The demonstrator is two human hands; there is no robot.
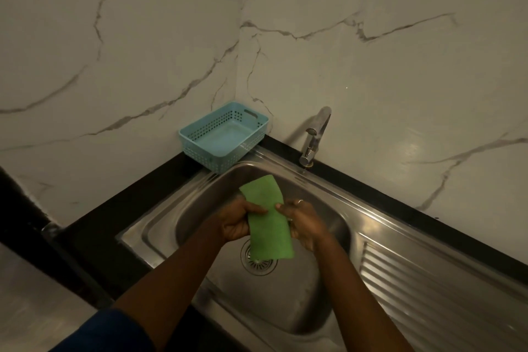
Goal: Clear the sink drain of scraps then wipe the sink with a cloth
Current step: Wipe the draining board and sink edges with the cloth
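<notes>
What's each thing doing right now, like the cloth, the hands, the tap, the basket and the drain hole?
green cloth: held up over the sink, hanging down.
left hand: grips the cloth's left edge.
right hand: grips the cloth's right edge.
tap: no water seen running.
blue basket: upright in the counter corner.
drain: partly hidden by the cloth; no scraps on the part showing.
</notes>
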